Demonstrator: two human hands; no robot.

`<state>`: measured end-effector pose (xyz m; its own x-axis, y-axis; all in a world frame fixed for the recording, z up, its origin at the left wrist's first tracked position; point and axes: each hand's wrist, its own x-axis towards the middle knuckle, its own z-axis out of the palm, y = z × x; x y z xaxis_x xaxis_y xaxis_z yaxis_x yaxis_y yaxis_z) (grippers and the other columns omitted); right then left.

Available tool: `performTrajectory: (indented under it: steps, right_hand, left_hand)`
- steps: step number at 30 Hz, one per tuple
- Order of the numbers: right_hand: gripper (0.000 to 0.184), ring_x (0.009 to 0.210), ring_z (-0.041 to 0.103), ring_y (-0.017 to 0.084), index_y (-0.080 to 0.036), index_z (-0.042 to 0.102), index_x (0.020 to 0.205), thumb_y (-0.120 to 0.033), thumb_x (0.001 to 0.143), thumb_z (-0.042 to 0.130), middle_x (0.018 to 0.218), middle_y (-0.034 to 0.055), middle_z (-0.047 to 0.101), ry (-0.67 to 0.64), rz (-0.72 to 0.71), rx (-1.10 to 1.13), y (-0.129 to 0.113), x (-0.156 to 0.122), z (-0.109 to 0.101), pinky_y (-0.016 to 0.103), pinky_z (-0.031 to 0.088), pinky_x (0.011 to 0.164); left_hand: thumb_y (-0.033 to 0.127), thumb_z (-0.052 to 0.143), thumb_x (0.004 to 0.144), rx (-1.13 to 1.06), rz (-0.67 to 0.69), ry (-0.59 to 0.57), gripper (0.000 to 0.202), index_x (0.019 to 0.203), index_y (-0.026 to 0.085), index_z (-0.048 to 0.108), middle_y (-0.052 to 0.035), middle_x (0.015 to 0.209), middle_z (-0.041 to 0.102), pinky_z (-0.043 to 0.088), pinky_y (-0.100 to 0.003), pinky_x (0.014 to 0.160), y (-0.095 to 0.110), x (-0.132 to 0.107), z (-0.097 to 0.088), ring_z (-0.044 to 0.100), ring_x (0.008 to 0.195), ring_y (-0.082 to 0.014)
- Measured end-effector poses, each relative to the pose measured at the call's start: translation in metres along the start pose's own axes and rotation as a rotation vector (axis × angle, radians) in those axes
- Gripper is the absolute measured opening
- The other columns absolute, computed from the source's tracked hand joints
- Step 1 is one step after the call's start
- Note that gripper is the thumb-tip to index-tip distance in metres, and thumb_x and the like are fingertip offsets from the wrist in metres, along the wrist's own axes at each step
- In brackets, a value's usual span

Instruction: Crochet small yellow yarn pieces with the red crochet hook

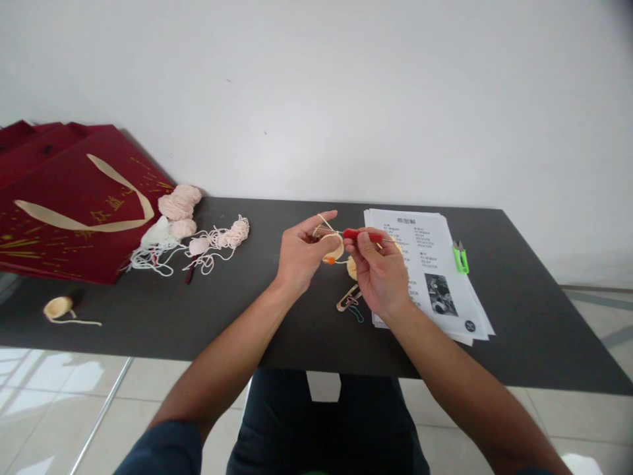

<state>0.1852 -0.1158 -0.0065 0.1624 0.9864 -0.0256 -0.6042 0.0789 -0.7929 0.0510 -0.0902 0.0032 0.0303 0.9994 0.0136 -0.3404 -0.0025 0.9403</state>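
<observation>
Between thumb and fingers, my left hand [301, 254] pinches a small cream crochet piece [334, 248], with yarn looped over the raised index finger. An orange stitch marker [329, 260] hangs at the piece's lower edge. My right hand [384, 274] is closed on the red handle of a crochet hook [363, 235], whose metal shaft points left to the yarn at my left fingers. Partly behind my right hand lies a ball of pale yellow yarn [351, 267]. Just below it are a large safety pin [346, 298] and a small teal chain [356, 313].
Printed sheets [462, 310] lie under and beyond my right hand, with green thread snips [460, 257] at their right edge. Leftward are pale pink yarn balls [179, 203], tangled white yarn [153, 254], a dark red bag [74, 191] and a cream crocheted cup shape [58, 307].
</observation>
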Motion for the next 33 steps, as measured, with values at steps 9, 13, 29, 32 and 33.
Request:
performTrajectory:
  steps: [9,13,29,32,33]
  right_hand:
    - [0.017,0.078,0.074,0.008,-0.023,0.072,0.092,-0.032,0.084,0.084,0.089,-0.0016,0.082,-0.035,-0.018,-0.033,0.0017,-0.0002,-0.0015,0.020,0.064,0.080]
    - [0.015,0.078,0.073,0.008,-0.024,0.071,0.091,-0.032,0.086,0.082,0.091,-0.0017,0.081,-0.060,-0.026,-0.036,0.0001,0.0004,-0.0024,0.021,0.063,0.079]
    - [0.014,0.071,0.067,0.010,-0.025,0.068,0.087,-0.025,0.084,0.081,0.087,-0.0016,0.076,-0.050,-0.383,-0.162,-0.0072,0.0020,-0.0058,0.025,0.053,0.065]
    - [0.013,0.071,0.067,0.011,-0.025,0.068,0.090,-0.024,0.086,0.080,0.090,-0.0008,0.077,-0.060,-0.437,-0.194,-0.0060,0.0010,-0.0074,0.026,0.053,0.065]
    - [0.013,0.071,0.068,0.011,-0.025,0.068,0.091,-0.024,0.086,0.079,0.090,-0.0009,0.077,-0.056,-0.445,-0.210,-0.0058,0.0003,-0.0076,0.026,0.053,0.066]
  left_hand:
    - [0.014,0.076,0.068,0.078,0.091,0.023,0.046,0.113,0.021,0.079,0.0034,0.077,0.065,0.045,-0.021,0.058,0.0007,-0.0032,0.0016,0.054,0.061,-0.0073]
    - [0.014,0.077,0.068,0.066,0.102,0.038,0.045,0.112,0.020,0.079,0.0031,0.076,0.066,0.046,-0.021,0.058,-0.0002,-0.0037,0.0017,0.055,0.061,-0.0074]
    - [0.014,0.076,0.069,0.100,0.207,0.158,0.043,0.111,0.020,0.078,0.0039,0.074,0.064,0.044,-0.021,0.058,0.0010,-0.0065,0.0039,0.052,0.060,-0.0074]
    - [0.014,0.075,0.070,0.101,0.228,0.169,0.041,0.110,0.020,0.078,0.0040,0.073,0.064,0.044,-0.021,0.057,0.0007,-0.0072,0.0044,0.051,0.059,-0.0071]
    - [0.014,0.075,0.070,0.100,0.236,0.173,0.040,0.110,0.020,0.078,0.0041,0.073,0.064,0.044,-0.021,0.057,0.0007,-0.0074,0.0045,0.051,0.059,-0.0071]
